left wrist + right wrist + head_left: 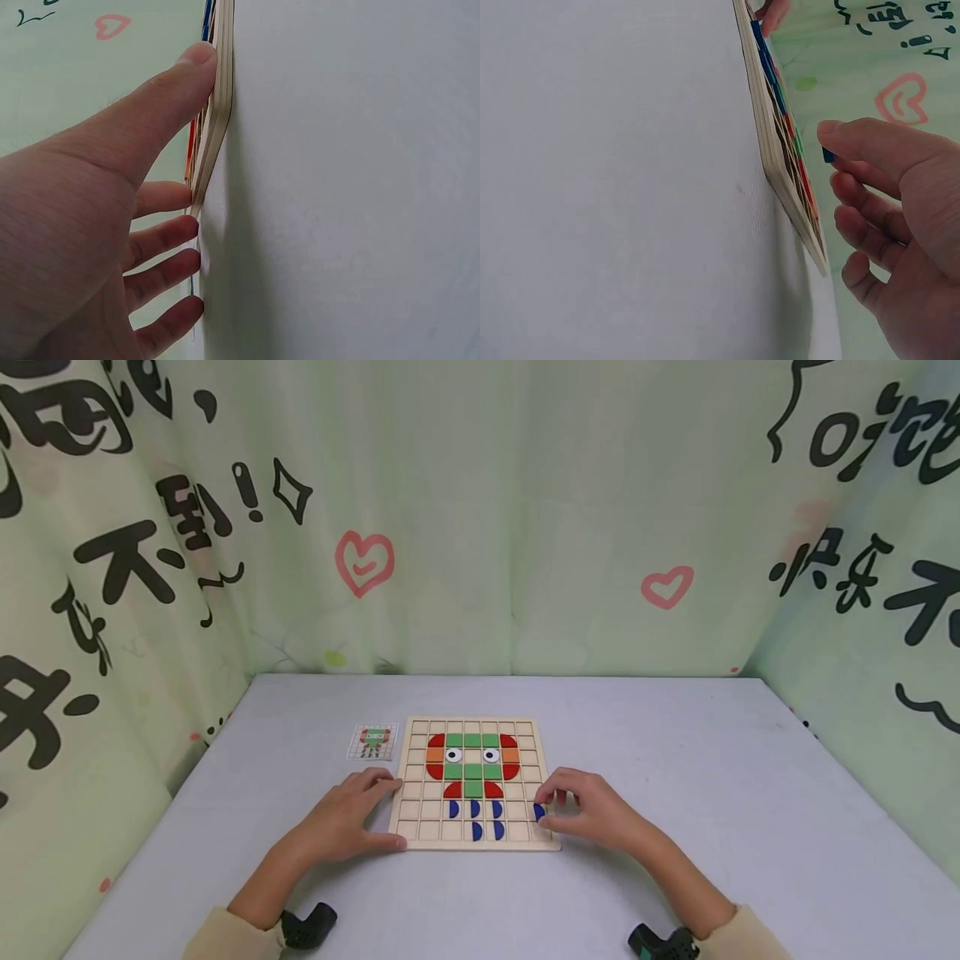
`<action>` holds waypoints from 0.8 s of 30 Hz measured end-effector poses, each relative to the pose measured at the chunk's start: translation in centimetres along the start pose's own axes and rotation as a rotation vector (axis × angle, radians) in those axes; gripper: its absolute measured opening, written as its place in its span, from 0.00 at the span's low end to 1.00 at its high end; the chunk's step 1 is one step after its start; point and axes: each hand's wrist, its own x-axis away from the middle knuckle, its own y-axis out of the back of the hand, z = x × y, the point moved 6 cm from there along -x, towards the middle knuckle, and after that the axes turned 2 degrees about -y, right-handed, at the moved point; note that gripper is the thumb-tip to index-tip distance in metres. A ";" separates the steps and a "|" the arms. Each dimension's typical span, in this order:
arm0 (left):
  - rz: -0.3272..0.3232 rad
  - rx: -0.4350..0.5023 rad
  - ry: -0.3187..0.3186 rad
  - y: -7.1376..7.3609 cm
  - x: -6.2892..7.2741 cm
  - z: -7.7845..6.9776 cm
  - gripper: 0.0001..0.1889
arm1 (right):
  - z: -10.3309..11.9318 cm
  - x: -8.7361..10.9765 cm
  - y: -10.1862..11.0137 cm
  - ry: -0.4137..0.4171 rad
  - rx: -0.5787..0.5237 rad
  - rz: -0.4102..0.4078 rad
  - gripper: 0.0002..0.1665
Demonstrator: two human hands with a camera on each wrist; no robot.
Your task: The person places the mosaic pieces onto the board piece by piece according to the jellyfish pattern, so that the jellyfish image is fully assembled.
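Observation:
A wooden grid board (420, 831) lies on the table, bearing a figure of green squares, red rounded pieces, orange squares and two eye pieces. Below the figure sit several blue half-round pieces (475, 809) in two rows, three above and two beneath. My right hand (600, 810) pinches another blue half-round piece (827, 155) between thumb and index finger, over the board's right edge; its other fingers are loosely bent. With thumb and fingertips my left hand (341, 818) touches the board's left edge, the thumb at the near corner.
A small pattern card (373, 742) showing a similar figure lies beyond my left hand, beside the board. White cloth covers the table (675, 760). Pale green curtains (480, 527) with black writing and pink hearts enclose its back and sides.

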 end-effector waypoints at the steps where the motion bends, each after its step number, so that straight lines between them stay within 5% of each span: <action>1: -0.002 0.000 0.002 0.0 0.0 0.0 0.43 | 0.1 -0.1 -0.1 0.001 -0.006 0.000 0.12; 24: 0.000 0.001 0.010 0.1 0.1 -0.1 0.43 | 3.8 -3.0 -3.0 0.055 -0.041 0.046 0.10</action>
